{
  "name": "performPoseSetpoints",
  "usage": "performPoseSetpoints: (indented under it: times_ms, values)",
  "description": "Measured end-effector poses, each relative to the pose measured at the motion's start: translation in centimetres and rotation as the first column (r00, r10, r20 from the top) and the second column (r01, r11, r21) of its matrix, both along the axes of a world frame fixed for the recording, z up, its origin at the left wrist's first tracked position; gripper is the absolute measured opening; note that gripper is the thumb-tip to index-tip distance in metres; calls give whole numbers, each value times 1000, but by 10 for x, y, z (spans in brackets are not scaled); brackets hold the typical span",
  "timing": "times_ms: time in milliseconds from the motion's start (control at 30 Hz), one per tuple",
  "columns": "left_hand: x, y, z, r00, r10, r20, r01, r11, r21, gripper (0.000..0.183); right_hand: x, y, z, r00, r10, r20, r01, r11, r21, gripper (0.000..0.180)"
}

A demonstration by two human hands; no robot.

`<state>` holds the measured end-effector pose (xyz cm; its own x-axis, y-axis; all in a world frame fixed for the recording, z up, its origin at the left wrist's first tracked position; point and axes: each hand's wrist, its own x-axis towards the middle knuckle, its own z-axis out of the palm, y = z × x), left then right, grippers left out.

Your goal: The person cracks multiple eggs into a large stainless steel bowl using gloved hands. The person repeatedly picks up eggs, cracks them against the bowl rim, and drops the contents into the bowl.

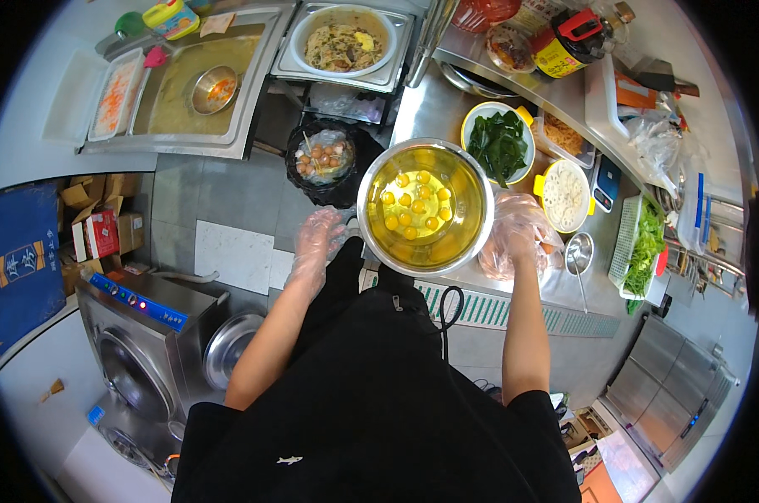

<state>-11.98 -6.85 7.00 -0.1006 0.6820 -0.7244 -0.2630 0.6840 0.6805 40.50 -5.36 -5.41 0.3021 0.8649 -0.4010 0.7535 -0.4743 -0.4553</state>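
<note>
A steel bowl (426, 261) with several raw egg yolks in clear whites (418, 206) stands in front of me at the counter's edge. To its right, my right hand (521, 244) reaches into a clear plastic bag of brown eggs (502, 251); its fingers are hidden by the plastic, so its grip cannot be told. My left hand (321, 236), in a clear disposable glove, is left of the bowl with no object visible in it. Beyond that hand, a bin lined with a black bag (296, 179) holds eggshells (323, 158).
Behind the bowl are a yellow-handled dish of dark green leaves (497, 143) and a dish of lotus root slices (564, 195). A steel ladle (578, 254) and a basket of greens (624, 251) lie farther right. A sink (244, 94) is at the left, a raised shelf (555, 88) at the back right.
</note>
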Motion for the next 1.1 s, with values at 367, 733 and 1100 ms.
performPoseSetpoints:
  times_ms: [367, 733, 1100]
  values:
    - [64, 29, -34, 888, 33, -458, 201, 869, 453, 67, -28, -8, 174, 789, -305, -534, 369, 929, 15, 33]
    - [93, 42, -42, 880, 106, -464, 130, 885, 448, 52, -152, 53, 272, 957, 82, -278, -20, 976, 218, 31]
    - [90, 43, -36, 881, 141, -452, 79, 897, 434, 54, -291, 209, 176, 784, 615, -84, -606, 788, 106, 36]
